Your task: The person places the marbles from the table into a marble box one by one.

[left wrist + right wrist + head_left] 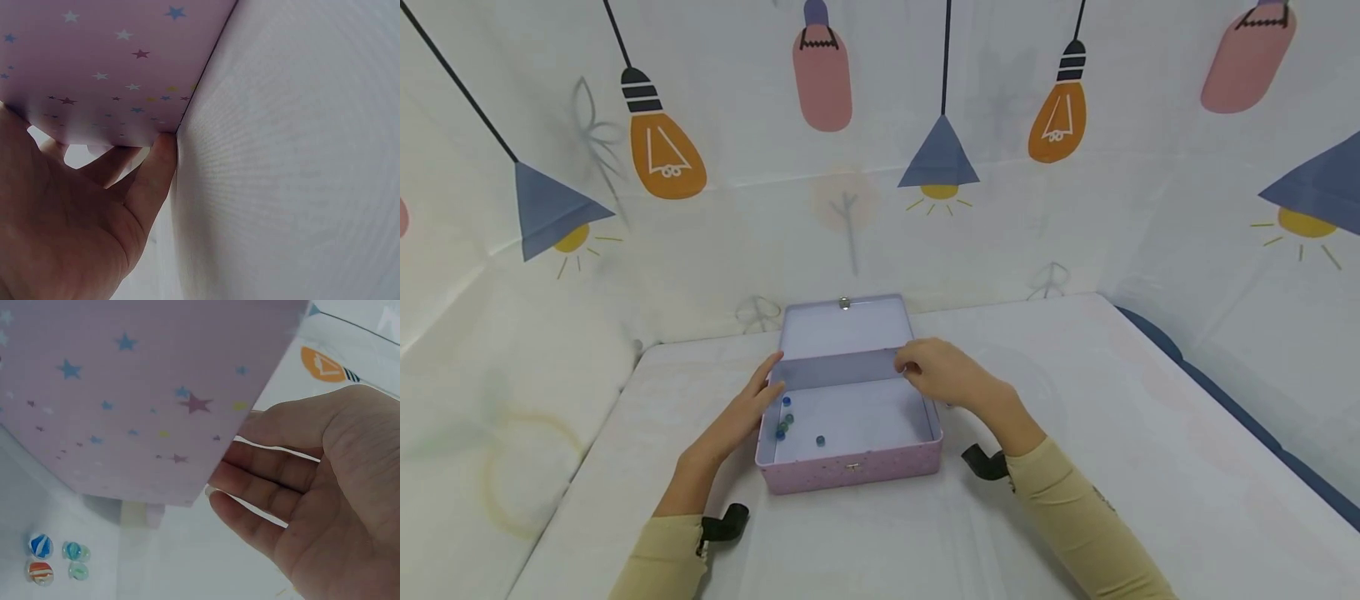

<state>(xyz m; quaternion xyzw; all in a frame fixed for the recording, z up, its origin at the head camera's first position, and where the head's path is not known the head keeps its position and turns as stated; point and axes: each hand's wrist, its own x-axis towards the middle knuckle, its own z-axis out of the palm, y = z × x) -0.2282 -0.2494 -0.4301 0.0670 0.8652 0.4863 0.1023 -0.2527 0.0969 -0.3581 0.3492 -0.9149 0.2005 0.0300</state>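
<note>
A pink tin box (850,473) with printed stars stands on the white table, its hinged lid (846,329) tipped open at the back. Inside, several glass marbles (785,427) gather along the left wall, and one marble (820,441) lies nearer the front. My left hand (748,414) grips the box's left side toward the rear corner, its thumb at the rim. My right hand (947,372), fingers bent, hovers at the right rear of the box opening. Its fingertips are partly hidden behind the box wall in the right wrist view, so anything between them cannot be made out.
More marbles (41,547), blue, orange and green, lie on the table beside the box's right side, mostly hidden by the arm in the head view. A white cloth wall (880,225) with printed lamps rises behind the table. Dark blue edging (1232,408) runs along the right.
</note>
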